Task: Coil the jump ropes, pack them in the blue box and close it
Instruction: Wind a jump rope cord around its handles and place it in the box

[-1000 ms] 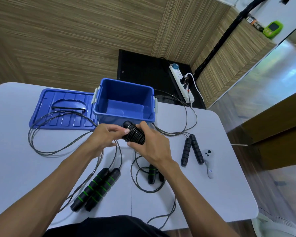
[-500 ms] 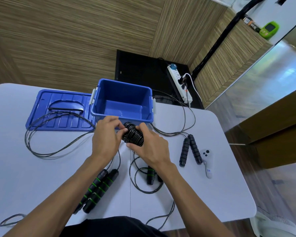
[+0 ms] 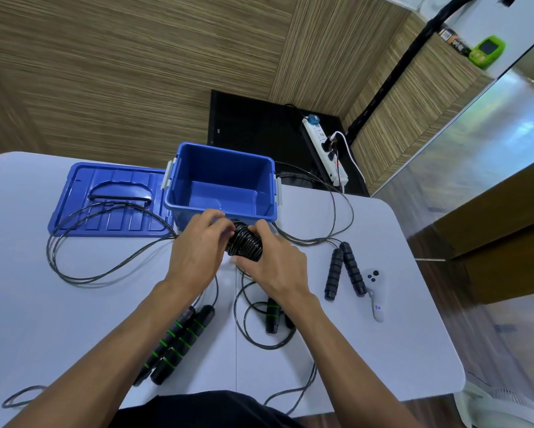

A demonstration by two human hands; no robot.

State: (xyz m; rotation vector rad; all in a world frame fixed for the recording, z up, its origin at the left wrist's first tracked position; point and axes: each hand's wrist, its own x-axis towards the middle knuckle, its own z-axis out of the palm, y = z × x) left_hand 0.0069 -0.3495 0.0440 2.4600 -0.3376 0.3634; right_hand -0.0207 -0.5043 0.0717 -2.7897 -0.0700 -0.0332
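Just in front of the open blue box (image 3: 222, 211), both hands hold a tightly wound black rope coil (image 3: 244, 245). My left hand (image 3: 198, 251) grips its left end with curled fingers. My right hand (image 3: 272, 264) grips its right side and underside. The blue lid (image 3: 111, 199) lies flat to the left of the box, with loose rope looped across it. A pair of black handles with green rings (image 3: 176, 344) lies under my left forearm. Another green-ringed handle (image 3: 272, 315) sits below my right wrist. Plain black handles (image 3: 343, 273) lie to the right.
A white controller (image 3: 375, 295) lies beside the plain black handles near the table's right edge. Loose rope loops trail over the white table (image 3: 74, 319) on the left, behind the box and off the near edge. A power strip (image 3: 324, 152) lies on the floor beyond.
My left hand has shifted from the coil's near side up over its left end, fingers wrapping closer. The coil and right hand stay in place. The view has moved slightly.
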